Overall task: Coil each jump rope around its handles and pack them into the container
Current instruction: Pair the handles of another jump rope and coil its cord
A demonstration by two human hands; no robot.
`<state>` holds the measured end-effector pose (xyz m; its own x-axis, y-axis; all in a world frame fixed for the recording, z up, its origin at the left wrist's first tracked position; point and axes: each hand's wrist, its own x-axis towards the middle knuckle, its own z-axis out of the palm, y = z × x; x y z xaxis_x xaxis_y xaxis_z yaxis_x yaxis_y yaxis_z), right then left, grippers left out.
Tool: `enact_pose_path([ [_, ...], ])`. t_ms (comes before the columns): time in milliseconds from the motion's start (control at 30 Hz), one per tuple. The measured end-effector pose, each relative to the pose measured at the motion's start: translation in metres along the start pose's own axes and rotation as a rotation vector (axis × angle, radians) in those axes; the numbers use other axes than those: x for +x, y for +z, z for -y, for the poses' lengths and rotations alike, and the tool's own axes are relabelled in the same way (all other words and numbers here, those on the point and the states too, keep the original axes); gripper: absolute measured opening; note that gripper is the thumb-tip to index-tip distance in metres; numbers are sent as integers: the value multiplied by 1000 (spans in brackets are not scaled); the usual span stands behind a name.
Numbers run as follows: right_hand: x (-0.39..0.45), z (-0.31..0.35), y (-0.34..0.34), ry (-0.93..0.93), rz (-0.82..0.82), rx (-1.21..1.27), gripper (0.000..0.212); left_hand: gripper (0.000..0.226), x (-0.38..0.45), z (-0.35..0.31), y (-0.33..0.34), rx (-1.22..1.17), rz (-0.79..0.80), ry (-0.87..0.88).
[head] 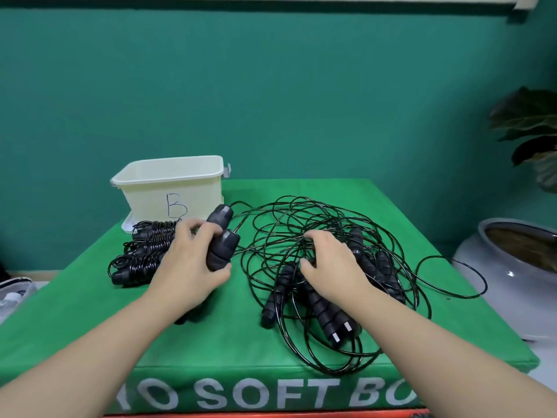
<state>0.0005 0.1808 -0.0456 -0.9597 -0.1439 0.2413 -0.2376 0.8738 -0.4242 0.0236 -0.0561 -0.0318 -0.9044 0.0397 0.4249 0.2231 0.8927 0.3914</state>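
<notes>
Two handles (219, 236) gripped together in my left hand (193, 263), long axis pointing away and slightly right, cord trailing into loose rope tangle (325, 267). My right hand (331, 263) rests spread on tangle, fingers relaxed. Coiled ropes (141, 254) lie left of left hand. Container (171, 185) marked B beyond them. Green padded bench (211, 342), teal wall (271, 86); grey pot (512, 267), plant (533, 131) far right.

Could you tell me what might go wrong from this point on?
The left hand grips a pair of handles whose cord runs into the tangled pile under the right hand; pulling could knot it. The coiled ropes lie near the edge and could be knocked off.
</notes>
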Motion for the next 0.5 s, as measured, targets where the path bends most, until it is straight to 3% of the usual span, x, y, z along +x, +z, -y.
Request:
enact_pose_path([
  [167,18,41,-17,-201,-81,145,87,56,0,-19,-23,-112,-72,241],
  [267,28,63,-27,-267,-114,225,89,48,0,-32,-37,-209,-86,317],
  [333,34,74,-35,-297,-156,340,74,47,1,-37,-45,-244,-86,367],
  [400,37,78,-44,-304,-188,449,45,45,1,-39,-52,-231,-72,419],
  [500,36,78,-55,-273,-166,414,7,43,-3,-39,-60,-219,-66,445],
])
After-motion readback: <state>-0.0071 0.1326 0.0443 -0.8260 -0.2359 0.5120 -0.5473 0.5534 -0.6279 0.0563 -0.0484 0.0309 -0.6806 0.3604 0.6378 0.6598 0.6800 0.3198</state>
